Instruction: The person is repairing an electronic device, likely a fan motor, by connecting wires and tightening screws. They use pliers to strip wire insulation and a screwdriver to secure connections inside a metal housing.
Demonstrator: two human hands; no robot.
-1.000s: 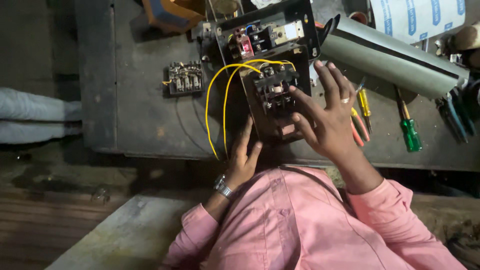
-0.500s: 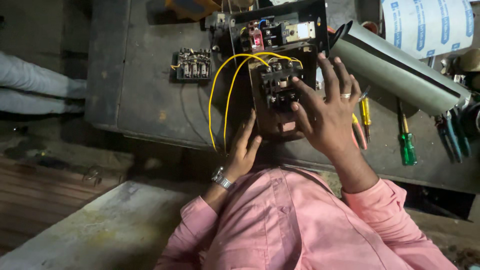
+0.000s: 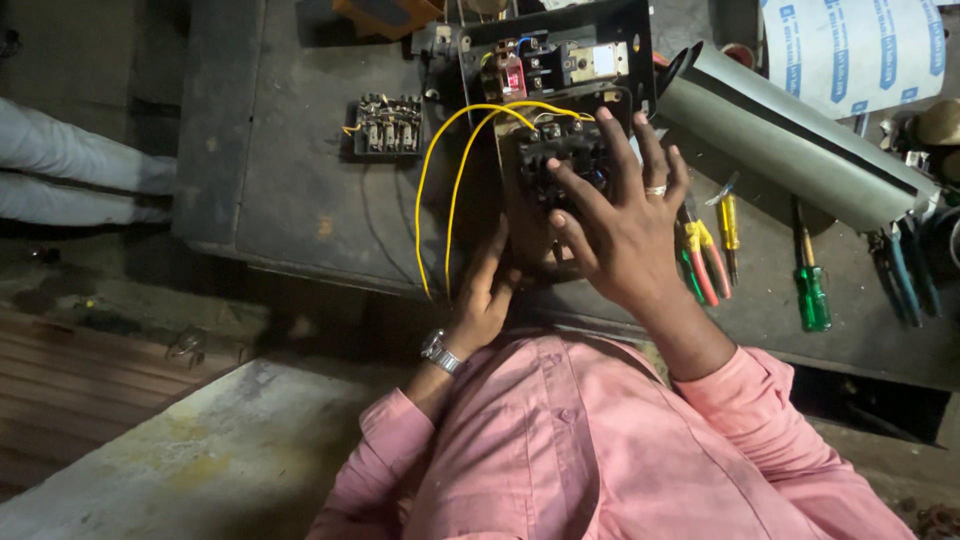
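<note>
A dark metal electrical panel (image 3: 520, 215) lies on the grey workbench (image 3: 290, 170), with black switch blocks (image 3: 562, 160) mounted on it and two yellow wires (image 3: 440, 170) looping off its left side. My left hand (image 3: 487, 290) grips the panel's near left edge; a watch is on that wrist. My right hand (image 3: 625, 215), with a ring on one finger, rests spread over the lower black block, fingertips on its terminals. Further back, an open black box (image 3: 555, 50) holds more components.
A separate black terminal block (image 3: 385, 125) sits left on the bench. A grey-green tube (image 3: 800, 140) lies at right, beside pliers (image 3: 700, 255), a yellow screwdriver (image 3: 728, 225) and a green one (image 3: 810, 290). Another person's grey-clad legs (image 3: 70, 175) show at far left.
The view has shifted slightly, so the bench sits a little lower and more to the right. My right fingers have moved a little on the block; the left hand keeps its hold.
</note>
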